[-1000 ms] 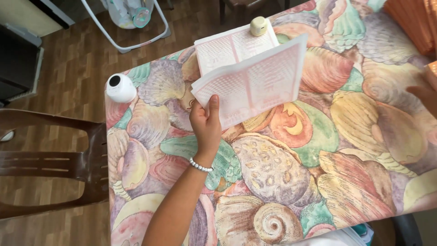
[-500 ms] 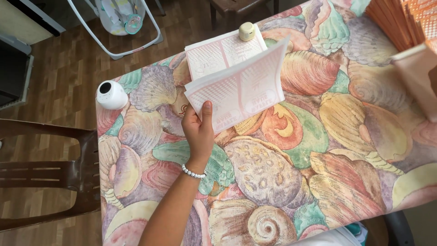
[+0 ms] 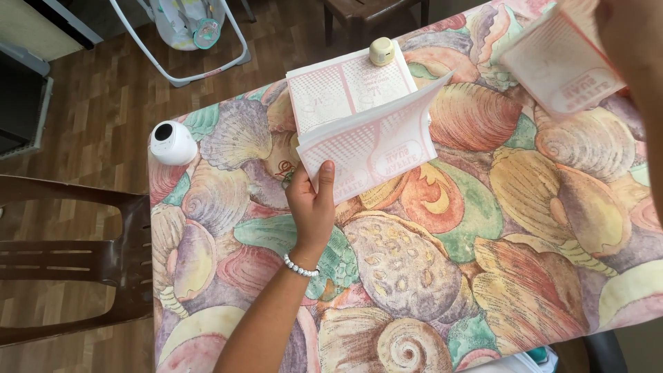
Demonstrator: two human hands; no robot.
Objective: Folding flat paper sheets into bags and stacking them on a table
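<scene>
Lifting a pink-printed sheet (image 3: 373, 148) off the stack (image 3: 349, 90), the left hand (image 3: 312, 207) is pinching its corner while the right hand (image 3: 632, 41), newly risen into view, is gripping another sheet (image 3: 559, 65).

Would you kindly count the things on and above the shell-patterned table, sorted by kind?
Pink-printed paper sheets: 3 (one held by the left hand at, one flat on the table, one by the right hand at)
Small cream round object: 1
White round device: 1
Total: 5
</scene>
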